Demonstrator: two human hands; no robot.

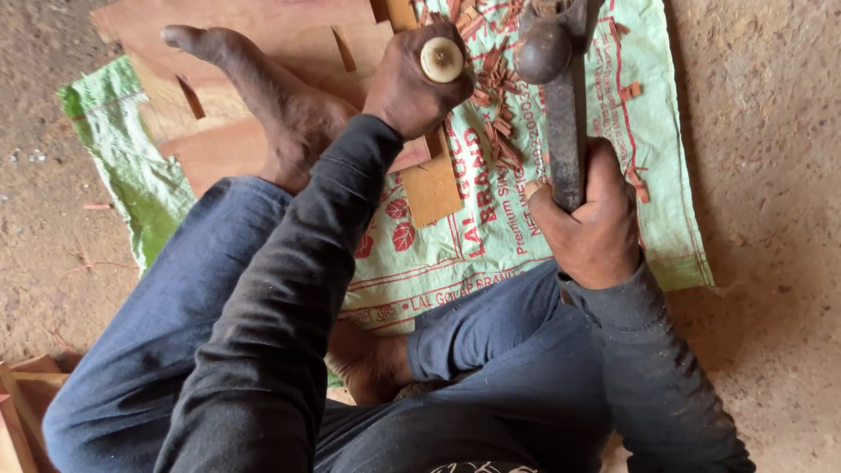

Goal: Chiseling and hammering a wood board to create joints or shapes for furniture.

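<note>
My left hand [410,83] is closed around a chisel whose round pale handle end [441,60] points up at the camera, set on a wooden board [254,35]. My right hand [594,219] grips the dark handle of a hammer [561,96], whose metal head [543,48] is raised just right of the chisel's end. My bare left foot [263,96] presses down on the board beside the left hand. Slots are cut into the board's edge.
A green and white woven sack [648,105] lies under the boards on the dirt floor, strewn with reddish wood chips [499,96]. A smaller wooden piece [431,188] sits on the sack. More wood pieces [26,394] lie at the lower left.
</note>
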